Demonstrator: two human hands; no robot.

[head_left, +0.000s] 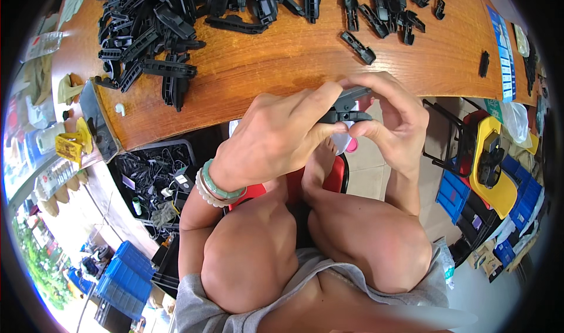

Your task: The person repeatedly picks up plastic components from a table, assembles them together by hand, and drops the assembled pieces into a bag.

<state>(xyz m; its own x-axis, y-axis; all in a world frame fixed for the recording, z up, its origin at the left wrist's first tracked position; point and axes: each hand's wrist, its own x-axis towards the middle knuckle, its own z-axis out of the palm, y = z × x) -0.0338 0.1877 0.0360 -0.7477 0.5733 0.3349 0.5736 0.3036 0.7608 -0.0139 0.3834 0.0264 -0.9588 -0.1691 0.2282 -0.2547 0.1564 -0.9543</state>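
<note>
Just off the near edge of the wooden table (247, 86), both my hands hold one black plastic part (345, 107) between them. My left hand (276, 124) is closed on its left side, thumb below and fingers above. My right hand (399, 113) pinches its right end between thumb and fingers. Parts of it are hidden behind the fingers. Beyond my hands, a small black plastic piece (358, 47) lies alone on the table. A heap of long ribbed black parts (147, 36) covers the far left, and several short black pieces (385, 10) lie at the far right.
A blue printed sheet (500, 54) lies at the table's right end. Below the table on the left stands a black crate (155, 186) of cables and small items. To the right are a yellow chair (492, 174) with a black object on it and blue bins (452, 195).
</note>
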